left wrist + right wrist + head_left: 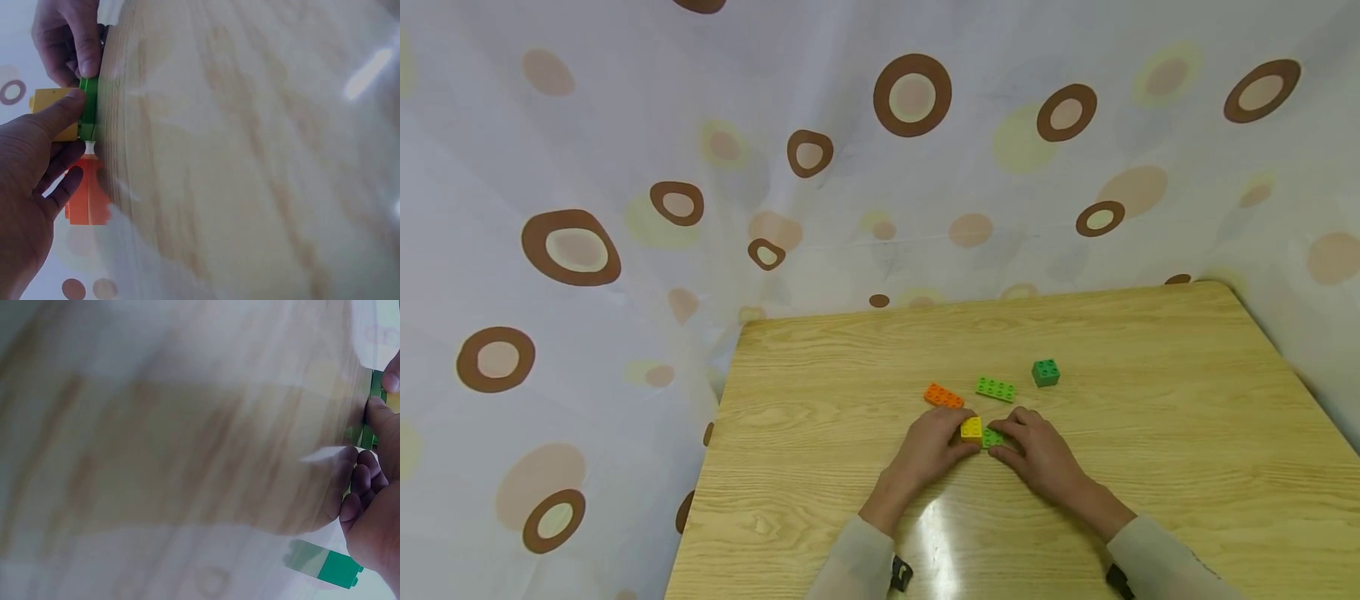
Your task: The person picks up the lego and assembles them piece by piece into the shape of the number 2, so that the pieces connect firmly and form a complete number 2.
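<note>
Pinching the yellow brick (pixel 971 428) with my left hand (pixel 928 443), thumb on the near side, I hold it at the left end of a light green plate (pixel 992 437) low on the wooden table (pixel 820 400). My right hand (pixel 1037 450) has its thumb and index finger drawn narrow around the plate's bare right end. I can't tell whether the studs are fully seated. As I judge it, I do best to line up the brick's edges with the plate's, then press straight down while the right fingers pin the plate flat; a slanted push could tip the brick or skid the plate. The orange brick (pixel 943 396) lies just beyond my left fingers, easily nudged; a second green plate (pixel 996 389) and the dark green brick (pixel 1046 372) sit farther out.
</note>
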`<state>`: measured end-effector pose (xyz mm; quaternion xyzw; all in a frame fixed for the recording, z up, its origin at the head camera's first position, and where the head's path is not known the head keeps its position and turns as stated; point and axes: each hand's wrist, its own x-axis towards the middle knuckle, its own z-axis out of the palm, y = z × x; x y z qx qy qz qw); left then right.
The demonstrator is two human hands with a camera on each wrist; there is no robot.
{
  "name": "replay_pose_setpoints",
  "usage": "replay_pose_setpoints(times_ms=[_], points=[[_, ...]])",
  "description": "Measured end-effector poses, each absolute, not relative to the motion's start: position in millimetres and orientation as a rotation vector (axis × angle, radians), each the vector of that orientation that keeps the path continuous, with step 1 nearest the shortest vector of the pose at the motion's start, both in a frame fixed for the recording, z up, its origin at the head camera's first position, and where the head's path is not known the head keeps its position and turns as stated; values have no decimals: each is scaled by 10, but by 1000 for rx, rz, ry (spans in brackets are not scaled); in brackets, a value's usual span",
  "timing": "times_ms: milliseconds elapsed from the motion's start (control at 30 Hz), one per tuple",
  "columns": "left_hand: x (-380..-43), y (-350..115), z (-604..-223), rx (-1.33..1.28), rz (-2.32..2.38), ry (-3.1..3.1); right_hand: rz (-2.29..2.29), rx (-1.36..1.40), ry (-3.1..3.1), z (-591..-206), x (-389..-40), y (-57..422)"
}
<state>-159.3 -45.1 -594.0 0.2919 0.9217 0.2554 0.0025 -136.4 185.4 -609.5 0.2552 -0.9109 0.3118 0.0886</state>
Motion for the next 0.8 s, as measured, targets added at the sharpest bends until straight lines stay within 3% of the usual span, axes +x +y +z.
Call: replay_pose_setpoints(times_ms=[800], points=[[-1596, -449, -5925, 947, 731, 2923, 937, 747, -2743, -6130, -1383, 1868]])
